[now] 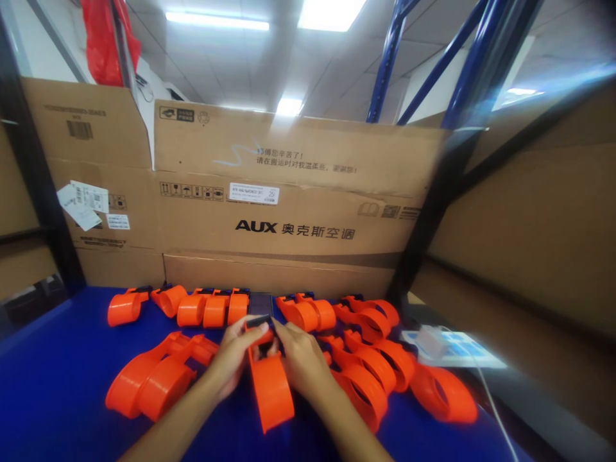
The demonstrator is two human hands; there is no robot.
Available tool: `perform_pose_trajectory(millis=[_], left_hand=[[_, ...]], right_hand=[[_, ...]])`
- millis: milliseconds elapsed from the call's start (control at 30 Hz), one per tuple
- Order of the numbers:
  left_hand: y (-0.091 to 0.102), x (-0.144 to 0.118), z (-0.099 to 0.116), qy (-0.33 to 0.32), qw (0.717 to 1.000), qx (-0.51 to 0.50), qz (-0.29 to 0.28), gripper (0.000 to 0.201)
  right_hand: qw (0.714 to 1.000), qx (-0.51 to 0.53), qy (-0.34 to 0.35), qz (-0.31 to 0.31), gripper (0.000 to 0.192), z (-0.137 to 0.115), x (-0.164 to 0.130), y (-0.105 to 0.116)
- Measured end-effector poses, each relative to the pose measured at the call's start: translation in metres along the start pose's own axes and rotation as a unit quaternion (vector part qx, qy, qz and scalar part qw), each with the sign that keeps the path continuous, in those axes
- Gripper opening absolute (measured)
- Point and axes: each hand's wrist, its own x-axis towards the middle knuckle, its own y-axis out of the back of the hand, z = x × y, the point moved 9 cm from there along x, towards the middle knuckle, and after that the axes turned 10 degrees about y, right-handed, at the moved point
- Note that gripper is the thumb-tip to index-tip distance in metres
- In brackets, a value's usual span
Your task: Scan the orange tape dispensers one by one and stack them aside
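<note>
Fingers (pixel 257 332) of left hand (pixel 235 359) pinched on the black part (pixel 258 321) at the top of an orange dispenser (pixel 269 382); right hand (pixel 301 359) wrapped round the dispenser's neck from the other side, fingers closed on it. Dispenser lying flat on the blue tabletop (pixel 52 378), mid-front, wide end toward the body, between a pair of orange dispensers (pixel 154 378) on the left and a heap of them (pixel 380 366) on the right. A further row (pixel 212 309) along the back edge.

Probably fitting or seating the black part: best done with the body pressed flat by the right hand, the black piece kept square to the neck, pushed straight and evenly rather than twisted. Worth keeping fingertips off the toothed edge, if there is one; not visible here.

Behind, a big carton (pixel 298 192) printed "AUX" with Chinese characters after it, a line of smaller Chinese print above, handling symbols and a white label (pixel 253 193) too small to read. Left carton (pixel 81 141) with a barcode and loose stickers, unreadable.
</note>
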Motion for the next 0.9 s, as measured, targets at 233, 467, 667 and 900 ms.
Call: perform_pose_trajectory(millis=[233, 467, 667, 900], left_hand=[[-0.003, -0.003, 0.000, 0.002, 1.000, -0.003, -0.001, 0.032], [-0.002, -0.003, 0.005, -0.005, 1.000, -0.001, -0.004, 0.034], [0.003, 0.004, 0.011, -0.055, 0.996, 0.066, -0.011, 0.038], [-0.005, 0.000, 0.009, -0.087, 0.986, 0.136, -0.030, 0.035]], right_hand=[[0.999, 0.020, 0.009, 0.033, 0.051, -0.003, -0.003, -0.002], [0.997, 0.033, 0.047, 0.052, 0.049, -0.002, -0.002, 0.004], [0.990, 0.040, 0.107, 0.078, 0.036, -0.001, 0.000, 0.023], [0.990, 0.056, 0.071, 0.108, 0.024, 0.000, -0.003, 0.021]])
